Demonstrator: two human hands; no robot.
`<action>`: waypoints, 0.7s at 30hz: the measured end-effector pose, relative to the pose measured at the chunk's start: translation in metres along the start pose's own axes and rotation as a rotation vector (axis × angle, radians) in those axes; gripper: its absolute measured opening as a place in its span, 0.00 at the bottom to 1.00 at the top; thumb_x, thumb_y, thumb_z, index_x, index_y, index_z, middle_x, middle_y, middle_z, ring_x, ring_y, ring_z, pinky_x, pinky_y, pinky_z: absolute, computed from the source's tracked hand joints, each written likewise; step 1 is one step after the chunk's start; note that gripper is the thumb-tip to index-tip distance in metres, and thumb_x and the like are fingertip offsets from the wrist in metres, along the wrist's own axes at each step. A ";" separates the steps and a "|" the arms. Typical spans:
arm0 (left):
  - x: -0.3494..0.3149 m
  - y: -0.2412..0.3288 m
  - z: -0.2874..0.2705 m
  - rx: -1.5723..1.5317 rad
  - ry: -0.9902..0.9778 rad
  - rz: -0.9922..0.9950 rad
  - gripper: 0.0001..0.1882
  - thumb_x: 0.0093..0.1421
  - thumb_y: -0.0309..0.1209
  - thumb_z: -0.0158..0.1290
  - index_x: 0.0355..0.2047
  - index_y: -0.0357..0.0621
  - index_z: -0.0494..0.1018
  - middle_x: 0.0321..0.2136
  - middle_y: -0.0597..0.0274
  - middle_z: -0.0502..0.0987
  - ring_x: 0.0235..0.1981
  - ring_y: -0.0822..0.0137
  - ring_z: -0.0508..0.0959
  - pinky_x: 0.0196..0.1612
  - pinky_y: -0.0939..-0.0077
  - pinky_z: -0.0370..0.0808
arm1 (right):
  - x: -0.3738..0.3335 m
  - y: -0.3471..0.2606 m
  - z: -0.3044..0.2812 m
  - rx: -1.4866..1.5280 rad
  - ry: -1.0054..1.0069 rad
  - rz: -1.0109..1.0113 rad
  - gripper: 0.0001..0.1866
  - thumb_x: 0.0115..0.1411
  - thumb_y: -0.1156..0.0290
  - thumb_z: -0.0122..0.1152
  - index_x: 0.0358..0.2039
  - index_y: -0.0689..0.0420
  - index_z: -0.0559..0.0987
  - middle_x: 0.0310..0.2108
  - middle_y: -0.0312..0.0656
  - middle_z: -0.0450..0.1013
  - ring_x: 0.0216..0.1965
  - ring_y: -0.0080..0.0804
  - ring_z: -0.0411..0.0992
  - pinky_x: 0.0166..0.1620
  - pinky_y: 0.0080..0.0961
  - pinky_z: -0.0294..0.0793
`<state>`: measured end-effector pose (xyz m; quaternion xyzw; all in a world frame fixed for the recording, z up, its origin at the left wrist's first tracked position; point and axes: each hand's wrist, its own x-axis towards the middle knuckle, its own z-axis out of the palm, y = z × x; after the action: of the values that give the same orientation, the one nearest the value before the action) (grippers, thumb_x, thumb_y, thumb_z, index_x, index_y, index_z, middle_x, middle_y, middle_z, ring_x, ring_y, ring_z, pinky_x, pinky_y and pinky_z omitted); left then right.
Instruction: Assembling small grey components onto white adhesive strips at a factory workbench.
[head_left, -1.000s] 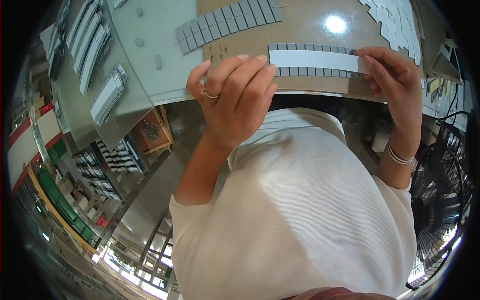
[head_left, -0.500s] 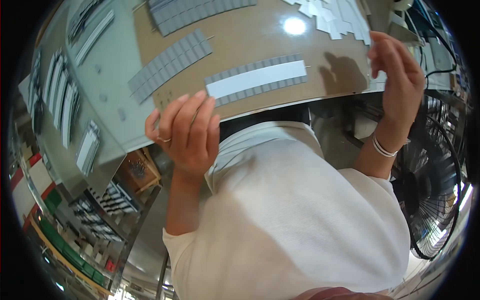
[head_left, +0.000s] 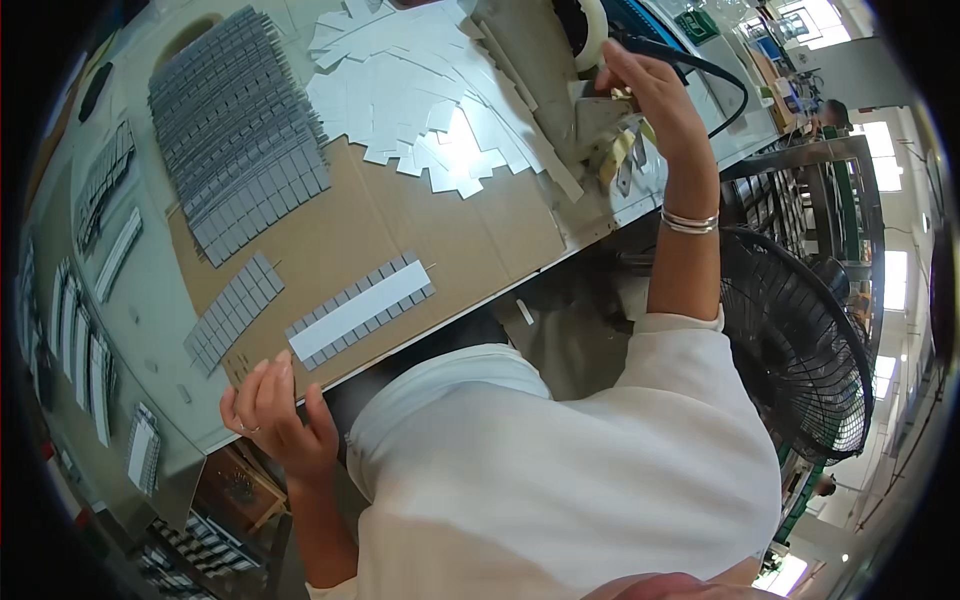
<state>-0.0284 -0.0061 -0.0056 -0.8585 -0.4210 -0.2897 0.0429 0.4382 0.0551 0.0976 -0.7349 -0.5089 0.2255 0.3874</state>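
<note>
The fingers of your left hand [head_left: 280,418] are spread and loosely bent, with the thumb apart from the others and nothing pinched between them. Their tips hover just beside the near left end of a segmented grey strip [head_left: 357,290], and you can't be shown for certain to touch it. That strip lies on a slant on a brown cardboard sheet [head_left: 490,235], a white band [head_left: 358,313] running along its middle, grey tabs showing on both sides and a thin pin poking out at its right end.

Your right hand [head_left: 660,95] is well apart from the strip, stretched out over the right part of the bench [head_left: 160,275]. Its fingers are partly bent near a pale roll [head_left: 592,35] and a cluster of metal pieces with yellow parts [head_left: 622,165]; whether they pinch anything, you cannot tell from this angle.

Farther out, a plain grey strip [head_left: 235,312] lies to the left of the banded one. Beyond it you have a big stack of grey strips [head_left: 240,130], and to the right of that a spread of white pieces [head_left: 385,95]. A black fan [head_left: 800,345] stands beside you on the right.
</note>
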 end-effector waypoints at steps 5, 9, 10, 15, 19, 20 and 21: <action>0.004 0.003 0.004 -0.005 -0.005 -0.014 0.17 0.62 0.30 0.50 0.51 0.42 0.68 0.49 0.60 0.75 0.54 0.59 0.69 0.62 0.51 0.54 | -0.022 -0.004 -0.008 0.461 0.185 -0.313 0.06 0.56 0.75 0.61 0.25 0.64 0.77 0.31 0.35 0.71 0.33 0.19 0.64 0.39 0.17 0.60; 0.004 0.004 0.003 0.005 -0.001 -0.031 0.16 0.62 0.31 0.50 0.50 0.42 0.69 0.48 0.60 0.75 0.53 0.58 0.70 0.61 0.51 0.55 | -0.084 0.006 -0.009 0.631 0.197 -0.239 0.08 0.56 0.79 0.58 0.21 0.64 0.73 0.37 0.44 0.71 0.36 0.24 0.65 0.45 0.19 0.62; 0.005 0.005 0.003 0.006 -0.005 -0.034 0.16 0.62 0.31 0.50 0.50 0.42 0.69 0.48 0.60 0.75 0.53 0.58 0.70 0.61 0.51 0.55 | -0.095 0.011 -0.004 0.619 0.194 -0.204 0.08 0.57 0.79 0.57 0.21 0.64 0.73 0.38 0.45 0.72 0.38 0.26 0.67 0.46 0.21 0.64; 0.001 0.002 -0.004 0.044 -0.035 -0.043 0.16 0.66 0.40 0.49 0.50 0.45 0.69 0.47 0.63 0.77 0.49 0.59 0.73 0.59 0.51 0.57 | -0.105 0.033 0.026 0.643 0.184 0.027 0.10 0.62 0.75 0.55 0.24 0.66 0.76 0.45 0.54 0.76 0.45 0.35 0.74 0.50 0.31 0.73; 0.006 0.001 -0.003 -0.017 -0.020 -0.084 0.16 0.63 0.38 0.53 0.48 0.45 0.73 0.45 0.65 0.76 0.50 0.61 0.72 0.59 0.52 0.57 | -0.086 0.060 0.021 0.556 0.182 0.090 0.10 0.65 0.73 0.54 0.34 0.66 0.80 0.37 0.47 0.78 0.40 0.33 0.78 0.47 0.28 0.77; 0.008 0.001 -0.003 -0.030 -0.025 -0.083 0.16 0.61 0.37 0.54 0.48 0.46 0.73 0.45 0.65 0.76 0.50 0.62 0.72 0.59 0.53 0.57 | -0.082 0.074 0.015 0.589 0.176 0.041 0.10 0.65 0.74 0.53 0.35 0.67 0.79 0.38 0.47 0.78 0.41 0.35 0.78 0.49 0.32 0.78; 0.010 0.001 0.000 -0.051 -0.015 -0.078 0.17 0.60 0.36 0.55 0.48 0.46 0.73 0.45 0.65 0.76 0.49 0.62 0.72 0.58 0.54 0.57 | -0.079 0.073 0.018 0.640 0.269 0.082 0.09 0.65 0.75 0.51 0.33 0.68 0.78 0.39 0.48 0.78 0.41 0.38 0.78 0.49 0.34 0.78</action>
<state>-0.0235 0.0001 0.0000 -0.8445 -0.4467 -0.2953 0.0063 0.4372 -0.0251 0.0237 -0.6192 -0.3269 0.2901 0.6523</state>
